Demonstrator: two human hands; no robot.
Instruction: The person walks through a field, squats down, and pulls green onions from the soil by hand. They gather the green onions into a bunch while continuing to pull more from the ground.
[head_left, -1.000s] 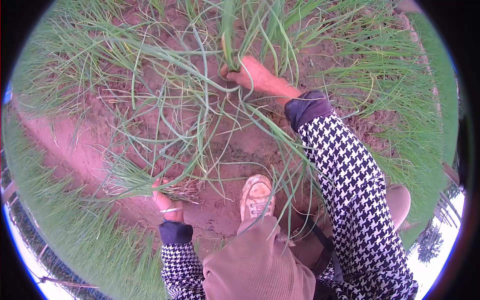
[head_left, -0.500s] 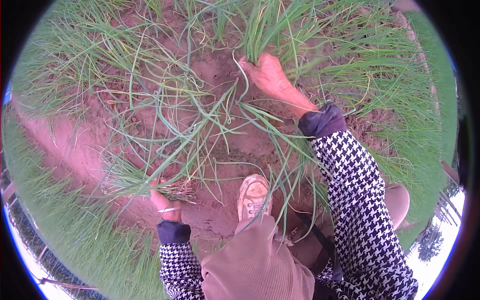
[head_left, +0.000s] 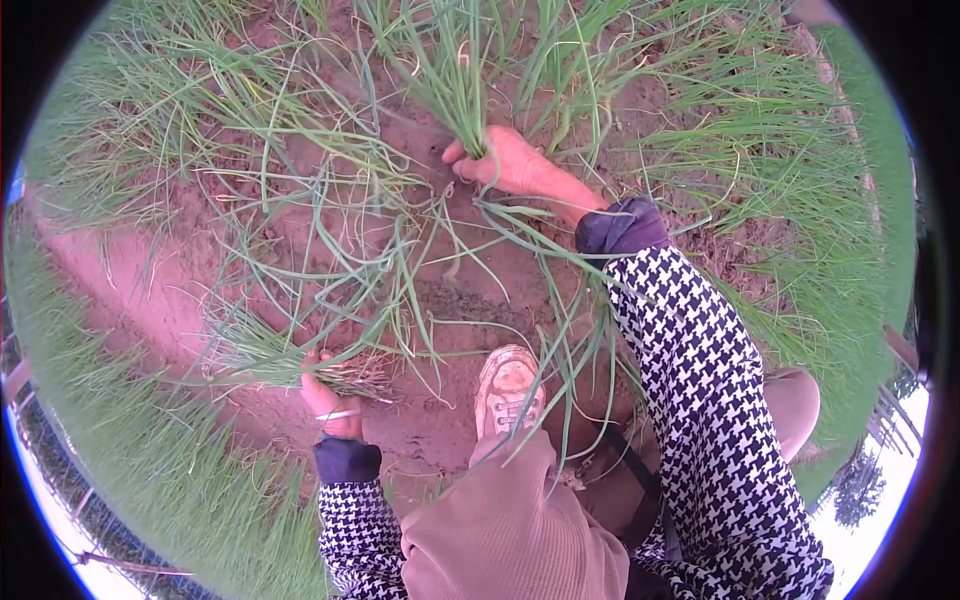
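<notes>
My right hand is closed around the base of a green onion-like clump that stands in the reddish soil ahead of me. My left hand rests low on the ground and grips a bundle of pulled plants, leaves pointing left and roots toward my hand. A band circles my left wrist. Both sleeves are black-and-white houndstooth.
My muddy shoe and tan trouser knee sit between my arms. Long loose green leaves sprawl across the bare soil. Dense rows of green plants fill the far side and the right.
My right hand moved left and nearer from one clump and now grips the base of another. The left hand has stayed on its bundle.
</notes>
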